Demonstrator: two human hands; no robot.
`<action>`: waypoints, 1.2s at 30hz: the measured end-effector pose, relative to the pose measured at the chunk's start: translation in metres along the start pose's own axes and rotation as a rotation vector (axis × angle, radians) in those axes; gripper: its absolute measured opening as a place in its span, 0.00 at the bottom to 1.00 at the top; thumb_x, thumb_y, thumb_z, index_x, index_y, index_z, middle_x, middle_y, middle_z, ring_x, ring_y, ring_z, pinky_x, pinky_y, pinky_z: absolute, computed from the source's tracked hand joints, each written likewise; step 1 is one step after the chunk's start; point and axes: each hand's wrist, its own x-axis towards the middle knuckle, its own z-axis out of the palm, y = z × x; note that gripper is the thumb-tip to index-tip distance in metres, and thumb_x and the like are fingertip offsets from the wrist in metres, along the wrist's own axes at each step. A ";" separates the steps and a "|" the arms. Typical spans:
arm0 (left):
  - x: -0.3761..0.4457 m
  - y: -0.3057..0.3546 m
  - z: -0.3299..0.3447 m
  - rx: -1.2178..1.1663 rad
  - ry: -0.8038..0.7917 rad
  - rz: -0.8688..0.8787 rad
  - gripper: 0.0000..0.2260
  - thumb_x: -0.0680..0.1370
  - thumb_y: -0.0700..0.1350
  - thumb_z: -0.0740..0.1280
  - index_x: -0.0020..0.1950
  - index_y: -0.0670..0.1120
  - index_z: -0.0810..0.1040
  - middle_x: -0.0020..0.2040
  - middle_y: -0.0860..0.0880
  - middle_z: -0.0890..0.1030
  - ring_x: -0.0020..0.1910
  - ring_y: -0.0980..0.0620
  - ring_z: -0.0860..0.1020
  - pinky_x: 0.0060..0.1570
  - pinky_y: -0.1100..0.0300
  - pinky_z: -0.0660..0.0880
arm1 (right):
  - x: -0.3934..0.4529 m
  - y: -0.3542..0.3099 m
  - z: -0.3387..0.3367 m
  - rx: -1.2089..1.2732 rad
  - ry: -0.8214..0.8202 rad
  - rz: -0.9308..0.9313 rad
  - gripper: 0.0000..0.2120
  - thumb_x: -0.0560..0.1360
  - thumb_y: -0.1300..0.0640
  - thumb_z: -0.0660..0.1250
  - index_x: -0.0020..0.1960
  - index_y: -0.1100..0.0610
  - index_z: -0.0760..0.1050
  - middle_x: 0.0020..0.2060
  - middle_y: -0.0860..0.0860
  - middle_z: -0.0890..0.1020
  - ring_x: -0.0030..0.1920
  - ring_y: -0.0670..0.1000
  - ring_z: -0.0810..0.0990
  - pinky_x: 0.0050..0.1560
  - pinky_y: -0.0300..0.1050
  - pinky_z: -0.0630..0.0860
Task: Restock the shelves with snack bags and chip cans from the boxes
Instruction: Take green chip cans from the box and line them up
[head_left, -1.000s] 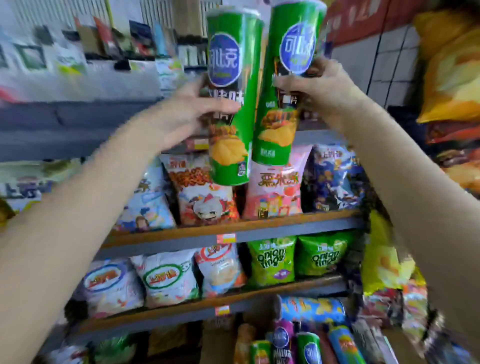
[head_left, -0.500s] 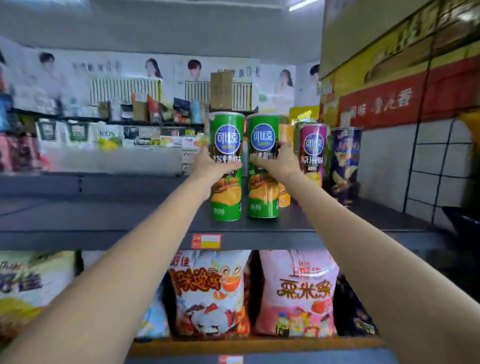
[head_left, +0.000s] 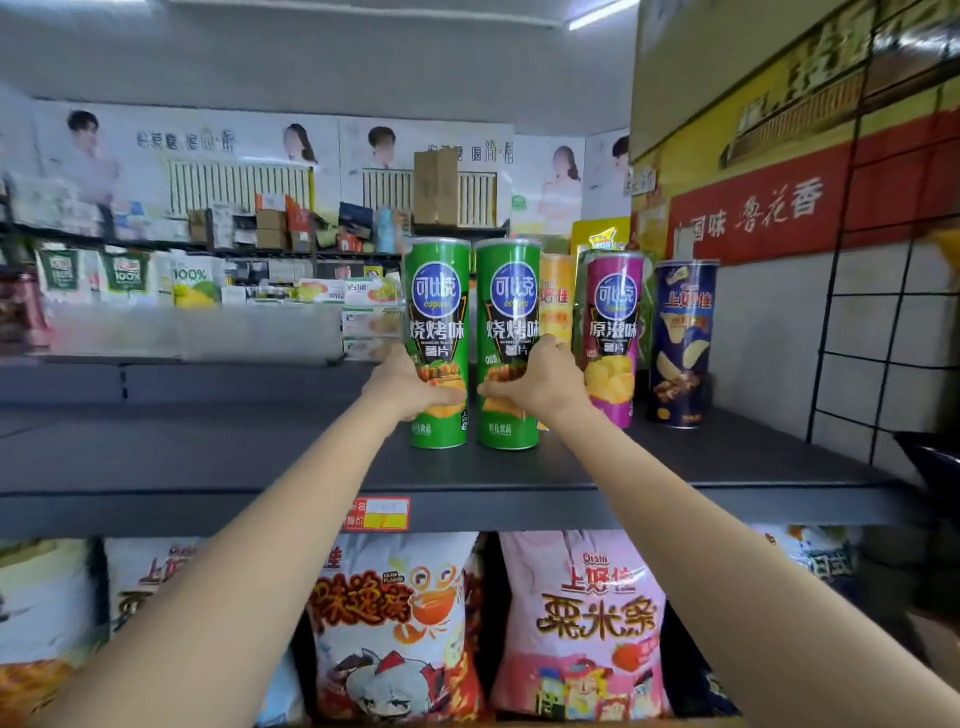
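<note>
Grey top shelf (head_left: 208, 457) of a shop rack carries upright chip cans. Snack bags (head_left: 579, 623) fill the tier below. Two green chip cans (head_left: 439, 312) stand side by side, just apart, near the front edge. Left hand (head_left: 410, 387) wraps the left can; right hand (head_left: 540, 382) wraps the right can (head_left: 509, 301). A purple can (head_left: 613, 332) and a blue can (head_left: 683, 338) stand just right.

The shop is evenly and fairly brightly lit from above; a fluorescent ceiling tube (head_left: 602, 14) glows at the top edge. Soft shadow lies under the dark top shelf (head_left: 208, 457) and in the far right corner. The wide lens bows straight lines near the edges. Distant goods at left are smeared and soft, while the green chip cans (head_left: 439, 343) are sharp with faint sheen.
</note>
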 end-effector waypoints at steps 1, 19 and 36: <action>0.004 -0.002 0.001 0.029 0.030 -0.003 0.40 0.52 0.58 0.78 0.62 0.49 0.72 0.58 0.49 0.80 0.56 0.46 0.78 0.57 0.48 0.75 | 0.001 -0.001 0.001 -0.041 -0.018 -0.007 0.43 0.66 0.44 0.75 0.67 0.66 0.59 0.63 0.60 0.70 0.62 0.60 0.72 0.57 0.50 0.71; 0.031 -0.003 0.012 0.224 0.185 0.001 0.35 0.67 0.54 0.76 0.67 0.43 0.64 0.64 0.43 0.75 0.64 0.42 0.72 0.64 0.49 0.68 | 0.023 -0.013 0.022 -0.115 -0.012 0.058 0.38 0.68 0.44 0.74 0.64 0.63 0.59 0.60 0.57 0.75 0.61 0.58 0.76 0.53 0.49 0.73; -0.018 0.074 0.071 -0.174 -0.242 0.258 0.32 0.65 0.49 0.78 0.63 0.53 0.65 0.59 0.52 0.76 0.55 0.51 0.76 0.36 0.63 0.74 | 0.002 0.093 -0.105 -0.118 0.096 0.246 0.31 0.64 0.45 0.75 0.56 0.60 0.63 0.50 0.55 0.77 0.38 0.58 0.83 0.43 0.53 0.81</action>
